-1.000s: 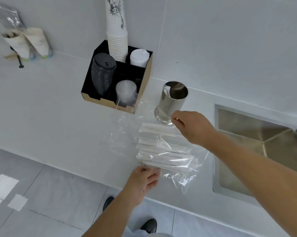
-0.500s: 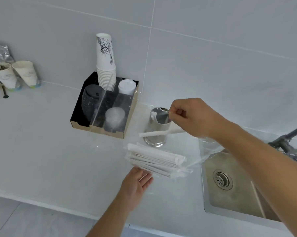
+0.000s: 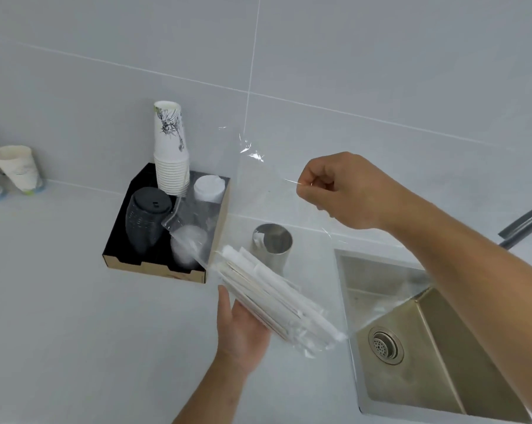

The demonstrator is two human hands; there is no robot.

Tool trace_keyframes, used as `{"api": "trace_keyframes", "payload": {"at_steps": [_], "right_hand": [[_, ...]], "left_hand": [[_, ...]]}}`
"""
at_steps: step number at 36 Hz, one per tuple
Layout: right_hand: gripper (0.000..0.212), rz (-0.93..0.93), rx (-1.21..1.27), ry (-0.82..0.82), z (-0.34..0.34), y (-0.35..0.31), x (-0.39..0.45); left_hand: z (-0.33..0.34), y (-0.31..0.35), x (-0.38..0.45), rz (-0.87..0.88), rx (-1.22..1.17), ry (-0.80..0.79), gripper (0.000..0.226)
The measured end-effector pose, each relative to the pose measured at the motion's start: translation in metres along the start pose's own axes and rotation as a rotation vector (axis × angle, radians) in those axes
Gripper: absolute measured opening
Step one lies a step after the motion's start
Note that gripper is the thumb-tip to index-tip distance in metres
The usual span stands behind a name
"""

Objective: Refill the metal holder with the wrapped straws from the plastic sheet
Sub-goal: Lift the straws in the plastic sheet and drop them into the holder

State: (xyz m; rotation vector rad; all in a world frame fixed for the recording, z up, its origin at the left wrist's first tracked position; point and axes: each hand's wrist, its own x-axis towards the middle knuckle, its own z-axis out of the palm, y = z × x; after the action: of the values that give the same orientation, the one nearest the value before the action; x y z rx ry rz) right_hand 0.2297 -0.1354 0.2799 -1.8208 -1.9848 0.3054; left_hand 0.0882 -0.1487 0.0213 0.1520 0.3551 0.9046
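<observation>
A bundle of white paper-wrapped straws [image 3: 270, 298] lies across the palm of my left hand [image 3: 243, 328], still on the clear plastic sheet [image 3: 267, 197]. My right hand [image 3: 341, 188] pinches the sheet's upper edge and holds it up above the counter. The round metal holder [image 3: 272, 249] stands on the counter behind the bundle, with one wrapped straw end showing inside at its left rim. Its lower part is hidden by the straws.
A black cardboard organiser [image 3: 154, 264] with stacked paper cups [image 3: 170, 154], black lids and clear cups sits left of the holder. A steel sink [image 3: 411, 341] opens at the right, with a dark faucet [image 3: 524, 224] above. Tilted paper cups [image 3: 17, 169] stand far left.
My left hand has lifted the straw bundle off the counter and tilted it. My right hand has raised the plastic sheet higher. The view has tilted up toward the wall.
</observation>
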Motion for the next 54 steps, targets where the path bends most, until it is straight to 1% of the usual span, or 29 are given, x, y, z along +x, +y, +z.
{"api": "trace_keyframes", "payload": {"at_steps": [3, 5, 7, 11, 12, 14, 15, 17, 19, 22, 27, 32, 34, 36, 37, 38, 40, 44, 49, 54], "right_hand": [[0.016, -0.019, 0.005, 0.025, -0.007, 0.000, 0.002], [0.015, -0.022, -0.013, 0.027, -0.009, 0.000, 0.004], [0.015, -0.013, -0.033, 0.029, -0.010, 0.002, 0.006], [0.010, 0.030, -0.027, 0.058, -0.013, 0.008, 0.008], [0.009, 0.041, -0.010, 0.063, -0.015, 0.010, 0.007], [0.012, 0.066, 0.031, 0.069, -0.020, 0.016, 0.004], [0.015, 0.082, 0.055, 0.070, -0.023, 0.019, 0.003], [0.019, 0.120, 0.122, 0.068, -0.028, 0.026, -0.001], [0.021, 0.161, 0.204, 0.075, -0.034, 0.034, -0.007], [0.021, 0.217, 0.349, 0.124, -0.041, 0.048, -0.022], [0.023, 0.274, 0.605, 0.264, -0.034, 0.068, -0.054], [0.033, 0.349, 0.719, 0.357, -0.008, 0.084, -0.070], [0.030, 0.367, 0.716, 0.388, 0.006, 0.085, -0.072], [0.018, 0.380, 0.699, 0.440, 0.018, 0.085, -0.073], [0.010, 0.386, 0.693, 0.480, 0.022, 0.085, -0.073], [0.007, 0.389, 0.682, 0.527, 0.025, 0.084, -0.073], [0.013, 0.394, 0.655, 0.619, 0.026, 0.084, -0.074], [0.015, 0.366, 0.658, 0.731, 0.020, 0.080, -0.078], [0.016, 0.333, 0.638, 0.786, 0.008, 0.079, -0.085], [0.014, 0.301, 0.601, 0.809, 0.000, 0.078, -0.090]], "left_hand": [[0.009, 0.004, 0.006, -0.009, 0.012, -0.142, 0.082], [0.014, 0.007, 0.012, -0.008, 0.035, -0.162, 0.092], [0.016, 0.007, 0.018, -0.007, 0.080, -0.145, 0.096], [0.023, 0.004, 0.027, 0.017, 0.114, -0.100, 0.075], [0.025, 0.004, 0.028, 0.020, 0.117, -0.084, 0.073], [0.029, 0.005, 0.032, 0.022, 0.126, -0.054, 0.069], [0.031, 0.005, 0.034, 0.025, 0.128, -0.047, 0.063], [0.035, 0.007, 0.038, 0.041, 0.132, -0.043, 0.051], [0.040, 0.010, 0.043, 0.050, 0.142, -0.047, 0.044], [0.048, 0.013, 0.049, 0.068, 0.124, -0.043, 0.033], [0.057, 0.017, 0.062, 0.092, 0.133, -0.054, 0.036], [0.068, 0.013, 0.074, 0.090, 0.179, -0.048, 0.045], [0.074, 0.010, 0.074, 0.095, 0.168, -0.057, 0.041], [0.081, 0.004, 0.075, 0.093, 0.153, -0.046, 0.041], [0.083, 0.001, 0.076, 0.093, 0.138, -0.038, 0.046], [0.087, -0.002, 0.077, 0.092, 0.123, -0.035, 0.055], [0.092, -0.008, 0.078, 0.082, 0.075, -0.052, 0.066], [0.101, -0.015, 0.084, 0.020, -0.066, -0.090, 0.066], [0.103, -0.022, 0.099, 0.003, -0.082, -0.004, 0.061], [0.111, -0.031, 0.104, -0.047, -0.039, 0.173, 0.062]]}}
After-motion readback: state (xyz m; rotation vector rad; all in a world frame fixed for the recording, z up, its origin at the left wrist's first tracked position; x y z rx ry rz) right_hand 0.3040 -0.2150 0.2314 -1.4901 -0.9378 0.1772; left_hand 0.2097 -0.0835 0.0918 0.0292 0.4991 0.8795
